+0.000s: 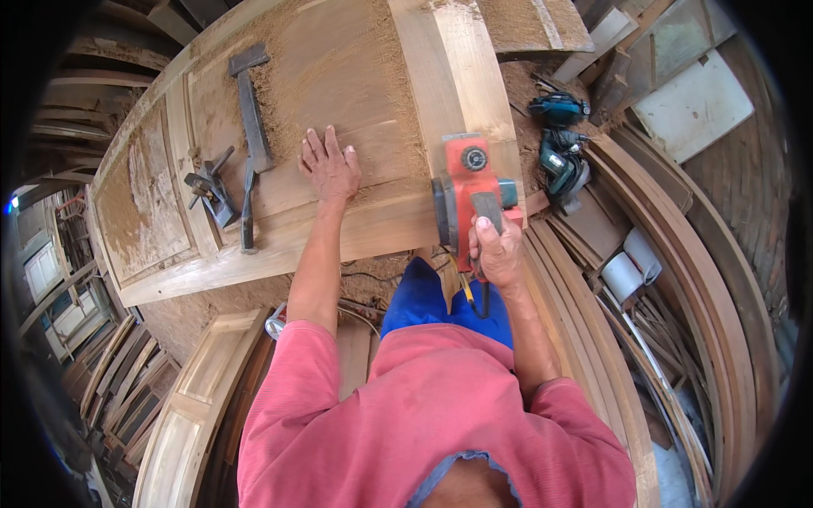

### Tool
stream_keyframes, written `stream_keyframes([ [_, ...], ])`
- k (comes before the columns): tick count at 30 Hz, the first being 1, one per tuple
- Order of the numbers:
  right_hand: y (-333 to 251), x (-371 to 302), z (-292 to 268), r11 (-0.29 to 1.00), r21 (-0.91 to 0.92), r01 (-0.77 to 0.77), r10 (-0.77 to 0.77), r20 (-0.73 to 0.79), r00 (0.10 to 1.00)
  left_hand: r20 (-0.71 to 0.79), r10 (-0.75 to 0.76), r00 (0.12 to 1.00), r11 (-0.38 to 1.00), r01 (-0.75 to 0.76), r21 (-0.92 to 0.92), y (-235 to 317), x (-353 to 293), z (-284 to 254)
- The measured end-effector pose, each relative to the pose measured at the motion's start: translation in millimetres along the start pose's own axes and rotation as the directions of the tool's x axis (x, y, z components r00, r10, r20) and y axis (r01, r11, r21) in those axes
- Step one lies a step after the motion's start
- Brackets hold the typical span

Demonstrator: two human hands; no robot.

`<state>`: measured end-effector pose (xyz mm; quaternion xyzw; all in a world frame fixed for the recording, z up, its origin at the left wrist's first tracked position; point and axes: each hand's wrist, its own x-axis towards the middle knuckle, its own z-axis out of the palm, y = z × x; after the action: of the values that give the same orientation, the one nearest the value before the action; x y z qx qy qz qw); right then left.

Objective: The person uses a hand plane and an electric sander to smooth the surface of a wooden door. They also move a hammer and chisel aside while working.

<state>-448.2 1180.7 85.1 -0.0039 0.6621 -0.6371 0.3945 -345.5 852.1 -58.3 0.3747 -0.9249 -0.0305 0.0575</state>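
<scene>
A red electric planer [471, 182] rests on the right-hand stile of a wooden door panel [373, 230], near its front corner. My right hand [498, 247] is wrapped round the planer's rear handle, and a dark cord hangs below it. Flat on the panel lies my left hand [330, 167], palm down with fingers spread, holding nothing. Left of that hand are a hammer [248, 106] and a small hand plane [212, 193]. A slim dark tool [247, 212] lies between the plane and my left forearm. Sawdust and shavings cover much of the panel's face.
Two teal power tools [562, 161] sit on the right beyond the panel. Long wooden boards [677, 212] are stacked along the right side. Another panelled door [196, 406] stands at the lower left. A white cylindrical object [622, 275] lies among the boards.
</scene>
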Motion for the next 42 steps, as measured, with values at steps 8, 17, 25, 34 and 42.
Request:
stream_keyframes([
  [8, 7.1, 22.2, 43.7, 0.998, -0.049, 0.025, -0.026, -0.009, 1.0, 0.002, -0.02, 1.0, 0.999, 0.02, -0.03, 5.6, -0.4, -3.2],
  [17, -65.2, 147.2, 55.0, 0.96, -0.02, 0.28, -0.28, -0.105, 0.954, -0.022, -0.033, 0.999, 0.997, 0.032, -0.076, 10.3, 6.6, -7.7],
  [25, -112.8, 83.0, -34.4, 0.884, 0.258, 0.39, -0.312, -0.296, 0.903, -0.018, -0.052, 0.998, 0.997, 0.051, -0.064, 5.7, 2.4, -9.8],
  [34, -16.5, -4.2, -140.4, 0.928, 0.245, 0.28, -0.066, -0.633, 0.772, 0.122, -0.035, 0.992, 0.999, 0.036, -0.002, 17.9, -0.6, -9.6],
  [42, 72.6, -52.8, -186.6, 0.978, 0.207, -0.015, 0.151, -0.662, 0.734, 0.296, 0.7, 0.65, 0.714, -0.633, -0.298, 195.5, -46.6, -17.3],
])
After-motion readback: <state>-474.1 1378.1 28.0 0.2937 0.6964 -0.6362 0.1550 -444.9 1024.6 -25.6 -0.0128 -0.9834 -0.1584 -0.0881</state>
